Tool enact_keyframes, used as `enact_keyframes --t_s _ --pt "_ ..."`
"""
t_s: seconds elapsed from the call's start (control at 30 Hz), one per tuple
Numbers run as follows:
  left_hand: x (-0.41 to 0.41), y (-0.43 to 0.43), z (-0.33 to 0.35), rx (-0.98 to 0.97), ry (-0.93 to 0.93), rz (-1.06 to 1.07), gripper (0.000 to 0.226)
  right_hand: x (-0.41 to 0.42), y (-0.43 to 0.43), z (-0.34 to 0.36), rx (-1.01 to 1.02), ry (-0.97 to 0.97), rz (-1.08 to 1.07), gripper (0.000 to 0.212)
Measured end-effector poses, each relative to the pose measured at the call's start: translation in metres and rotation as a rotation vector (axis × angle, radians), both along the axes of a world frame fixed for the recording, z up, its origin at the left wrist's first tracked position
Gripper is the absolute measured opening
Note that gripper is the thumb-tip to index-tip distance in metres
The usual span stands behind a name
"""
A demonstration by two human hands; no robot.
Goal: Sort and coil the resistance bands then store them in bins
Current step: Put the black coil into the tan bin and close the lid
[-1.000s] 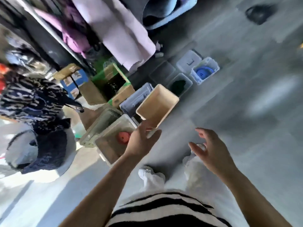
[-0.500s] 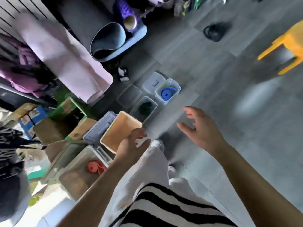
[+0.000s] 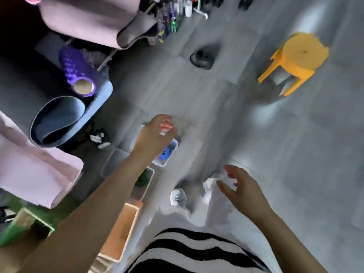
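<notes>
Between bands: both hands empty, left hand [image 3: 155,137] and right hand [image 3: 241,187] fingers spread. Black band [image 3: 202,58] lies well beyond the fingers; next, walk over, pick up, coil.

We see our left hand [image 3: 155,134] spread empty above the bin [image 3: 167,154] holding a blue band [image 3: 165,154]; right hand [image 3: 244,188] loose.

Black-and-white striped top [image 3: 197,251], white trousers [image 3: 222,213], white shoes [image 3: 178,197].

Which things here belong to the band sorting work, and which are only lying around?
For the job: blue band in its clear bin; green band in its bin; black bands on the floor.

Lying about: yellow stool; purple foam roller; rolled mat.
</notes>
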State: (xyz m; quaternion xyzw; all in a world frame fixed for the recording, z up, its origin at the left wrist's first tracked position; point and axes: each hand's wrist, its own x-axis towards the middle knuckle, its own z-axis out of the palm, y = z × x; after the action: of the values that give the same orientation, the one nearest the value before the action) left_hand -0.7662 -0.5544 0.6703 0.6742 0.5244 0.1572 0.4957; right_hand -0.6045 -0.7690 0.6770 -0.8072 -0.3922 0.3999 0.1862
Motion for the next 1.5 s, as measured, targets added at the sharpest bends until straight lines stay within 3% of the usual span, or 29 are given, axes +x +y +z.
enact_keyframes --t_s 0.13,0.3,0.5,0.7,1.0,1.2,1.43,1.5 --pt "0.08 0.05 -0.015 -0.078 -0.013 -0.017 0.025 0.085 0.076 -0.013 0.014 -0.014 -0.053 0.041" --pt "0.157 0.079 -0.049 -0.246 0.066 0.123 0.027 0.203 0.203 -0.031 0.028 -0.018 0.066 0.044" --pt "0.22 0.153 -0.068 -0.284 0.127 0.251 0.028 0.328 0.368 -0.046 0.059 -0.041 0.153 0.045" --pt "0.282 0.288 -0.102 -0.281 0.219 0.247 0.028 0.41 0.518 -0.093 0.06 -0.047 0.171 0.046" --pt "0.446 0.5 -0.164 -0.213 0.225 0.099 0.024 0.52 0.673 -0.191 -0.048 -0.011 0.234 0.049" --pt "0.529 0.555 -0.26 -0.29 0.214 0.27 0.024 0.582 0.747 -0.29 -0.169 -0.043 0.442 0.049" --pt "0.579 0.564 -0.455 -0.577 0.207 0.706 0.033 0.611 0.826 -0.454 -0.306 -0.09 0.771 0.05" --pt "0.588 0.559 -0.514 -0.698 0.274 0.744 0.025 0.616 0.839 -0.502 -0.325 -0.102 0.807 0.049"
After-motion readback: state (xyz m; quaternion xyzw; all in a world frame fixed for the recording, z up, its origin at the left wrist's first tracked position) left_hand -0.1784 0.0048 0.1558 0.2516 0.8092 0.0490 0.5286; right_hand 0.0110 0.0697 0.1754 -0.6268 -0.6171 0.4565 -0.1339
